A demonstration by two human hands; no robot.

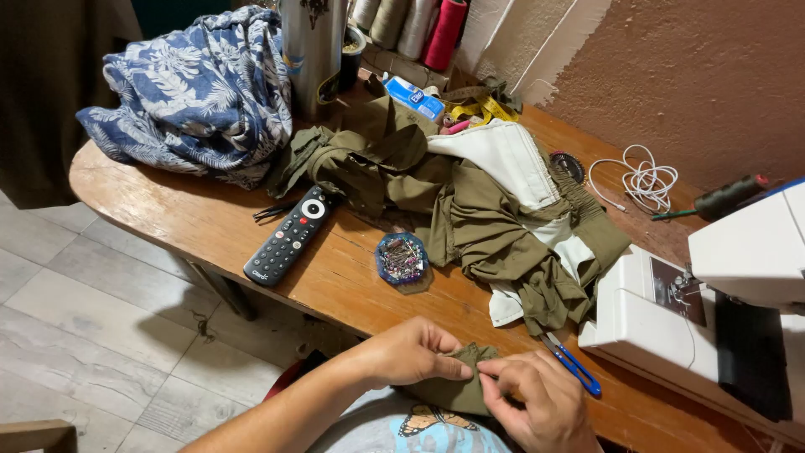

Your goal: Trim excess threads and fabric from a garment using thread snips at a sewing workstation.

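Both hands pinch a small olive fabric piece (453, 382) at the table's (168, 210) near edge: left hand (411, 352), right hand (532, 398) (fingertips closed on its folded edge); blue-handled snips (574, 365) lie just beside.

A black remote control (289, 236) lies on a wooden table (159, 197), with a round pin holder (402, 257) at its three o'clock. A blue floral cloth (193, 92) sits at eleven o'clock; a white sewing machine (713, 302) stands far right beside blue-handled snips (574, 365).
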